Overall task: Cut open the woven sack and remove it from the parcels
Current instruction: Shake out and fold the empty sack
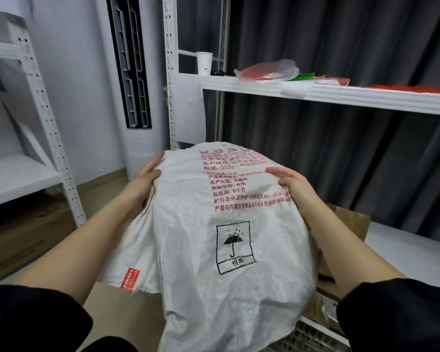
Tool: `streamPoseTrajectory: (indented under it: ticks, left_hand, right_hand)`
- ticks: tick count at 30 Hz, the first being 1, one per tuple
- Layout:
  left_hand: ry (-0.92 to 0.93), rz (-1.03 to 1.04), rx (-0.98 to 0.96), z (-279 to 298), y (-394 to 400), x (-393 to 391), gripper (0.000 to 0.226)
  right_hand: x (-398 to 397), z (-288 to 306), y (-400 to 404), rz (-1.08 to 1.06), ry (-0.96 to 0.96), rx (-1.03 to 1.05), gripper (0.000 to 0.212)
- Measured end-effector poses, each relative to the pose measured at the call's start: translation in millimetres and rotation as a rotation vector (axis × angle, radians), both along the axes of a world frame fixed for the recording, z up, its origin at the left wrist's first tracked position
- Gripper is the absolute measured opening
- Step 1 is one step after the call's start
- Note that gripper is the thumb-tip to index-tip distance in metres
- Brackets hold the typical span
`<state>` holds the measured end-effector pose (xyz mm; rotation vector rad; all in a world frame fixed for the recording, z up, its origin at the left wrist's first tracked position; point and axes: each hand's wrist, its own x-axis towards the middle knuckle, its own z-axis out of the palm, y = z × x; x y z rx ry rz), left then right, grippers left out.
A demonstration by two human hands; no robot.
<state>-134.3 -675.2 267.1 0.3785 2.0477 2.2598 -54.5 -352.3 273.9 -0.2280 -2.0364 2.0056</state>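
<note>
A bulging white woven sack point(214, 224) with red printed text and a black umbrella symbol fills the middle of the head view, raised in front of me. My left hand point(145, 181) grips its upper left side, fingers curled into the fabric. My right hand point(294, 184) holds the upper right side, fingers pressed over the red text. A small red tag point(130, 278) hangs at the sack's lower left edge. The parcels inside are hidden by the fabric.
Cardboard boxes point(348, 222) sit under and to the right of the sack. A white metal shelf point(341, 94) behind carries a paper cup point(204, 62), a plastic bag point(269, 70) and red items. Another rack point(43, 118) stands left, a tall air conditioner point(130, 72) behind, dark curtains right.
</note>
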Motion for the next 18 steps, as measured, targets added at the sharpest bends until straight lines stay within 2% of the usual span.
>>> streamPoseTrajectory:
  ticks: [2,5,6,8,10,12,15,18]
  left_hand:
    - [-0.044,-0.215,-0.065,3,-6,6,0.051]
    - [-0.144,-0.346,-0.212,5,-14,6,0.101]
    - [-0.146,-0.344,-0.299,5,-14,6,0.104]
    - [-0.105,-0.334,-0.526,9,-13,7,0.101]
    - [0.01,-0.314,-0.815,11,-10,3,0.097]
    - [0.164,-0.225,-0.993,12,-3,0,0.086]
    - [0.294,-0.012,-0.987,8,6,-5,0.061]
    - [0.373,0.153,-1.077,1,5,-12,0.044]
  right_hand:
    - [1,2,2,0.08,-0.079,-0.016,0.049]
    - [4,7,3,0.202,-0.19,-0.042,0.053]
    - [5,9,4,0.221,-0.224,-0.018,0.058]
    - [5,11,5,0.255,-0.281,0.105,0.067]
    - [3,11,5,0.261,-0.311,0.379,0.073]
    - [-1,9,3,0.272,-0.312,0.645,0.076]
    - [-7,8,-7,0.284,-0.337,0.882,0.068]
    - [-16,0,-11,0.161,-0.343,1.101,0.038]
